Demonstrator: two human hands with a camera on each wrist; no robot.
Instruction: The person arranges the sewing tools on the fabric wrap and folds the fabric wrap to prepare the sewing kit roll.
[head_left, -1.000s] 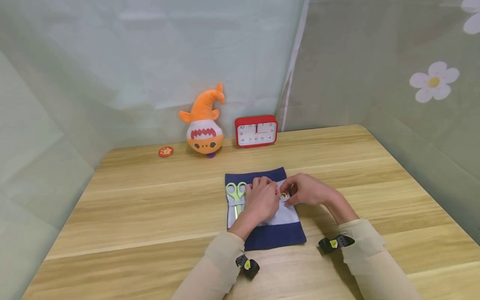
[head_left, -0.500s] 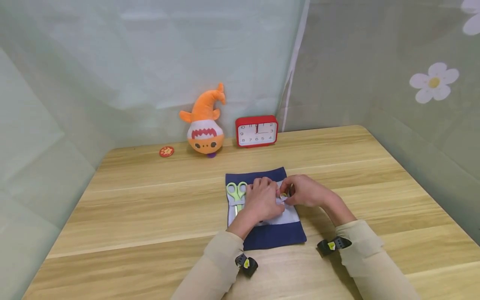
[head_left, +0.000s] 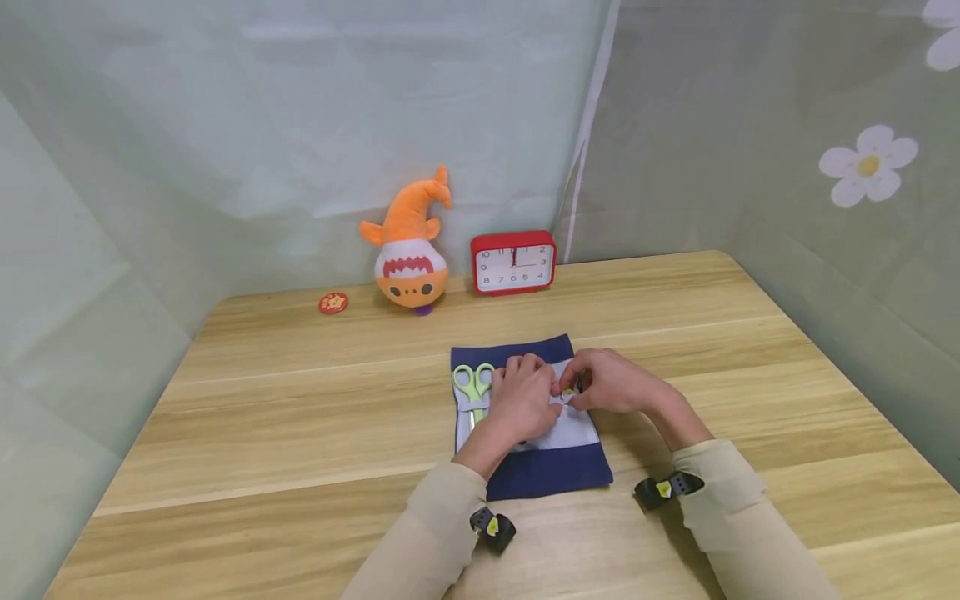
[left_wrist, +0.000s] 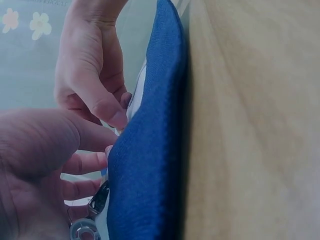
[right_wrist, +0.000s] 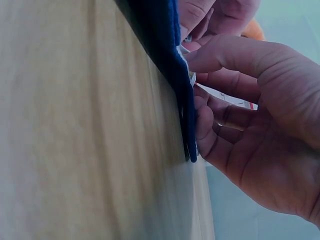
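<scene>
From the head view, spread flat on the wooden table (head_left: 300, 433): a blue cloth case (head_left: 551, 475) with grey lining (head_left: 576, 433). On its left part, tucked under a band (head_left: 473, 406), green scissors (head_left: 472, 383). Over its middle, the left hand (head_left: 522, 398), with bent fingers; impossible to tell if gripping something. At its right part, the right hand (head_left: 611, 382), pinching a grey strap (head_left: 567, 399), just beside a small yellow piece (head_left: 567, 391). Behind, near each other, an orange plush toy (head_left: 408, 233) and a red clock (head_left: 513, 262); further left, a red disc (head_left: 333, 302). From the left wrist view, near the left hand, a shiny metal piece (left_wrist: 99, 199) and a pale ring (left_wrist: 76, 229). From the right wrist view, right thumb at the pale edge of the case, other fingers bent.
</scene>
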